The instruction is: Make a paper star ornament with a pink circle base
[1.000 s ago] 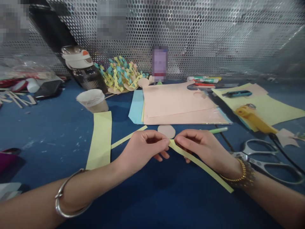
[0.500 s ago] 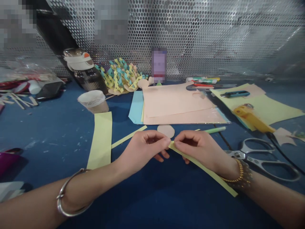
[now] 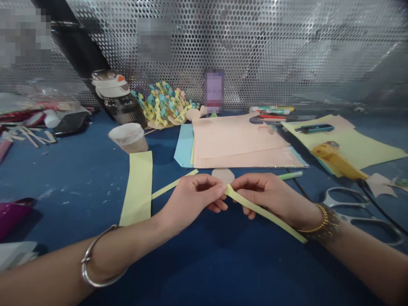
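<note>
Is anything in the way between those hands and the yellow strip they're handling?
Nothing visible: the left hand pinches the yellow paper strip near one end, and the right hand is close beside it. The pale paper disc lies beyond them, not between.

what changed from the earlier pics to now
The loose end of the thin pale-yellow paper strip has swung slightly up in view, closer to the right wrist. The right hand and wrist now hide the pivot of the grey-handled scissors. The left hand still pinches the strip's other end; nothing was visibly picked up or dropped.
</note>
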Demonstrator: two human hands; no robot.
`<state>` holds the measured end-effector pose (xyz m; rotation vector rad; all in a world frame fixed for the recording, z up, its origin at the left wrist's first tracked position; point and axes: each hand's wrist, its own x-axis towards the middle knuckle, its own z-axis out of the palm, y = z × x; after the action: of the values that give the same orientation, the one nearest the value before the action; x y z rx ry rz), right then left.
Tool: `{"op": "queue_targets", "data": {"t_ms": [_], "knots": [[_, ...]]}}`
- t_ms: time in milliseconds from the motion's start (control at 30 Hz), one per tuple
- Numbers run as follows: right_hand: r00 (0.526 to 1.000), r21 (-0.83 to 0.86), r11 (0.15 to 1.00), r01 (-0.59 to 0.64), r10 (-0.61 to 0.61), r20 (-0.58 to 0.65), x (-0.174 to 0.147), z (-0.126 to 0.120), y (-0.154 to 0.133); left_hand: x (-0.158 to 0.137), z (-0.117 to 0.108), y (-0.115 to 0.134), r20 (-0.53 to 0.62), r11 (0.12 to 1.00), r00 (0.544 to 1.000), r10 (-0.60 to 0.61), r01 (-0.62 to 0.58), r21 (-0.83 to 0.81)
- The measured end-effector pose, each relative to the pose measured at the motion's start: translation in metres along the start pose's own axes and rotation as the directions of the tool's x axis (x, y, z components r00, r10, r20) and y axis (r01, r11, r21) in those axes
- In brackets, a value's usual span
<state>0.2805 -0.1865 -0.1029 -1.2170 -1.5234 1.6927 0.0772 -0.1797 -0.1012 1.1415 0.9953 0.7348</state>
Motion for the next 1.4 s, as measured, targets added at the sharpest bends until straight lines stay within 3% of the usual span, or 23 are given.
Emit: {"op": "queue_targets", "data": {"t_ms": [200,467,733,1067,1400], "knots": [[0.997,-0.045,0.998,-0.049,0.046,-0.065,-0.001,0.004,-0.003,-0.002,0.001,0.001,-0.01,0.999,1.0,0.01,-0.01,0.038],[0.99,-0.114,0.99,0.086,-0.097,-0.099,0.0,0.009,0.0,-0.005,0.004,0.002,0.0,0.994,0.999,0.039,-0.038,0.103],[0.99,-0.025,0.999,0.042,-0.045,-0.134,0.0,0.014,-0.003,-0.002,0.003,-0.003,0.018,0.998,0.999,0.048,-0.048,0.051],[0.983,-0.111,0.992,0.052,-0.071,-0.169,-0.002,0.014,0.0,-0.007,0.007,0.0,-0.024,0.98,0.991,0.133,-0.128,0.155],[0.985,-0.063,0.996,0.057,-0.066,-0.162,-0.001,0.012,0.0,-0.001,0.004,0.001,-0.076,0.998,0.996,0.035,-0.03,0.063]]}}
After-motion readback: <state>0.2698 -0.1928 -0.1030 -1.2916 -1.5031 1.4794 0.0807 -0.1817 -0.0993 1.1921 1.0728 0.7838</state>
